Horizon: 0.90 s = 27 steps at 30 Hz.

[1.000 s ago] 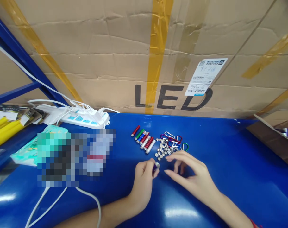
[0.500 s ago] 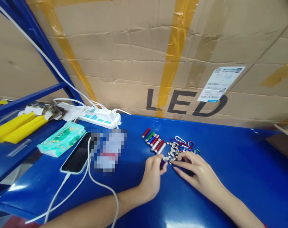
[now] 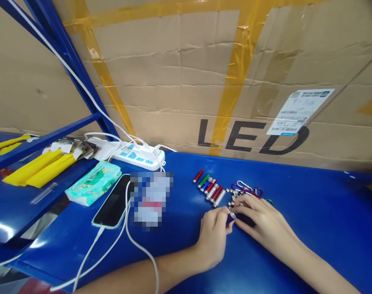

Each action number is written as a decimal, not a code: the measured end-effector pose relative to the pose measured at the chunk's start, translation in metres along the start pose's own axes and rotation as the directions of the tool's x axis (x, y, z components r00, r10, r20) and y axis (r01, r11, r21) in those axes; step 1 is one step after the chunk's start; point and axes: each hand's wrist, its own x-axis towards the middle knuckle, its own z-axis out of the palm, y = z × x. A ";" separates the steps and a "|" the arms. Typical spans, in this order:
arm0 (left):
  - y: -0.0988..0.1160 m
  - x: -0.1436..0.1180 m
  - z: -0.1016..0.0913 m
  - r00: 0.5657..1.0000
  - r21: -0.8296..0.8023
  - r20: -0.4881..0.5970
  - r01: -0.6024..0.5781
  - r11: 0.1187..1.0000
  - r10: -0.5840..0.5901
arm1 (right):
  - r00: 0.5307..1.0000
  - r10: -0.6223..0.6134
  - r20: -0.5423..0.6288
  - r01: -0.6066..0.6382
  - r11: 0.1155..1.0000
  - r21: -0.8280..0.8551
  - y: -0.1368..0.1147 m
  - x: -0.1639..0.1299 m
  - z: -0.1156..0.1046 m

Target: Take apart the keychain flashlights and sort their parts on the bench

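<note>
My left hand [image 3: 215,234] is closed around a short dark blue-purple metal tube [image 3: 230,218], its silvery end facing right. The fingertips of my right hand [image 3: 262,216] are drawn together at that end; anything between them is too small to make out. Just behind the right fingers lies a pile of silver button cells [image 3: 231,199], partly covered by the hand. Beyond it are several coloured carabiners [image 3: 245,188]. To the left of the cells, small red, green, blue and silver tubes [image 3: 211,188] that look like mini torches lie in a slanting row.
A large cardboard box [image 3: 173,81] marked LED stands along the back of the blue table [image 3: 180,277]. On the left are a power strip [image 3: 140,157], tissue pack [image 3: 94,183], phone [image 3: 112,204] and yellow packaged items [image 3: 48,167]. A white cable [image 3: 143,247] crosses my left forearm.
My right fingertips have moved from the edge of the cell pile to the end of the tube in my left hand. The whole view has shifted, so things appear farther right.
</note>
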 end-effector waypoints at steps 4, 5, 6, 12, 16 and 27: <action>-0.002 0.005 -0.002 0.998 -0.051 0.000 -0.058 0.997 0.058 | 0.995 0.098 0.034 -0.101 0.989 0.108 0.000 -0.002 0.003; -0.002 0.006 -0.003 0.997 -0.049 -0.014 -0.070 0.996 0.069 | 0.992 0.125 0.029 -0.127 0.983 0.129 -0.001 -0.004 0.003; -0.002 0.008 -0.003 0.997 -0.044 -0.025 -0.075 0.996 0.074 | 0.990 0.139 0.028 -0.141 0.979 0.146 -0.002 -0.006 0.002; 0.001 0.013 -0.003 0.998 0.014 -0.010 -0.055 0.998 0.055 | 0.997 0.073 -0.010 -0.070 0.978 0.195 -0.010 -0.008 -0.010; -0.002 0.013 -0.005 0.994 0.158 0.074 -0.088 0.983 0.077 | 0.958 0.138 -0.251 -0.048 0.941 0.335 -0.018 -0.009 -0.018; 0.000 0.012 -0.008 0.984 0.226 0.171 -0.096 0.969 0.058 | 0.918 0.144 -0.370 0.015 0.918 0.396 -0.029 -0.012 -0.021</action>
